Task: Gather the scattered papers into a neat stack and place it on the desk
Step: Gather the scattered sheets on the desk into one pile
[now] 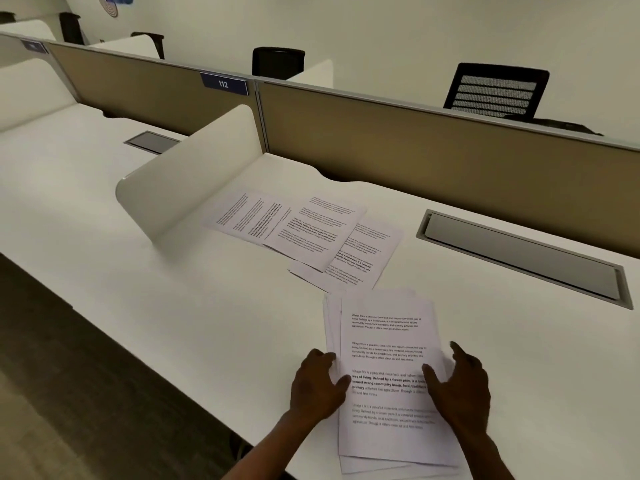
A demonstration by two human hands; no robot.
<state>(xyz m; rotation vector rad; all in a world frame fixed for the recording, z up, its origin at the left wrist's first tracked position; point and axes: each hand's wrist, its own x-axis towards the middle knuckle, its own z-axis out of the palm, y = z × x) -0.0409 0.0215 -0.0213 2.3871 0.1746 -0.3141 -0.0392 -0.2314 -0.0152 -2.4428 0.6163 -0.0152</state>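
A loose pile of printed white papers [388, 344] lies near the front edge of the white desk [207, 323], its sheets fanned out of line at the left and bottom. My left hand [317, 386] presses the pile's left edge, fingers spread. My right hand [460, 386] rests on the pile's right side, thumb on the top sheet. Farther back lie several more scattered sheets [301, 230], overlapping at different angles. Neither hand has lifted anything.
A white curved divider [187, 181] stands left of the scattered sheets. A grey cable hatch [519, 258] is set into the desk at right. A tan partition [450, 157] with a "112" label [223, 84] runs along the back, with black chairs [495, 91] behind it.
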